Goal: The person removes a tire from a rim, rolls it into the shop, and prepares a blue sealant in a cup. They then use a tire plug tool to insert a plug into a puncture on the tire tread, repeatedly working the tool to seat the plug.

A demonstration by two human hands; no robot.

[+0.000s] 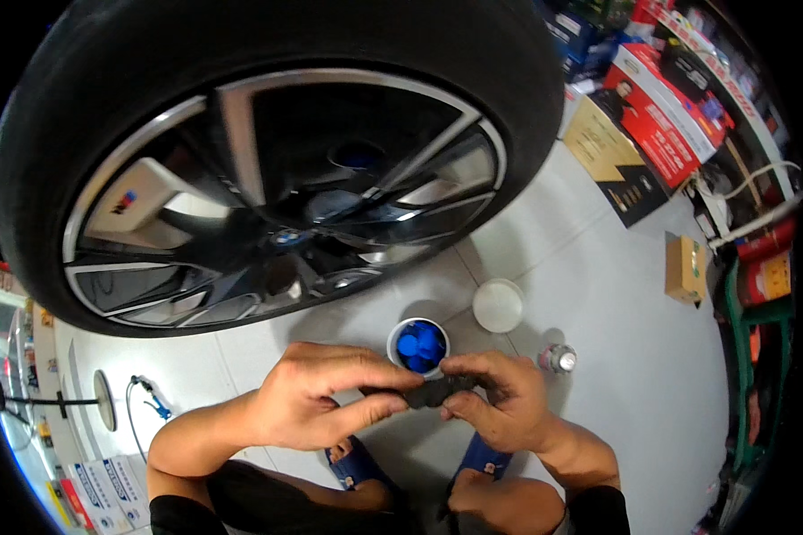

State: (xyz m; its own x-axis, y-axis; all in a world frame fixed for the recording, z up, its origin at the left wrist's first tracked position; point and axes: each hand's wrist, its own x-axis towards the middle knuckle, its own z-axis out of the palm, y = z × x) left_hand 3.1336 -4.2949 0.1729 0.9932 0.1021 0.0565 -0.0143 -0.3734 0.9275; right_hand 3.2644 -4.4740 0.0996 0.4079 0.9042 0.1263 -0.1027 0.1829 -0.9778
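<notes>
The black strip (439, 390), a short dark piece of rubbery-looking material, sits between the person's two hands just above their knees, in front of the big car wheel (277, 160) that stands on the tiled floor (598, 294). The left hand (317, 397) pinches one end between thumb and forefinger, and the right hand (500, 401) clamps the other end with its fingers curled over the top, so both sets of fingers are clenched on the strip. Judging by the grip, the step in hand is working or stretching the strip; what it is exactly is too small to tell. The next move seems to call for a firm, even pull with both hands level, so the piece does not slip out.

Both forearms come up from the lower edge, elbows out, wrists bent inward toward each other. Just beyond the hands stands a small white tub (418, 345) holding blue pieces, with a round white lid (498, 305) near it and a small bottle (558, 358) to the right.
</notes>
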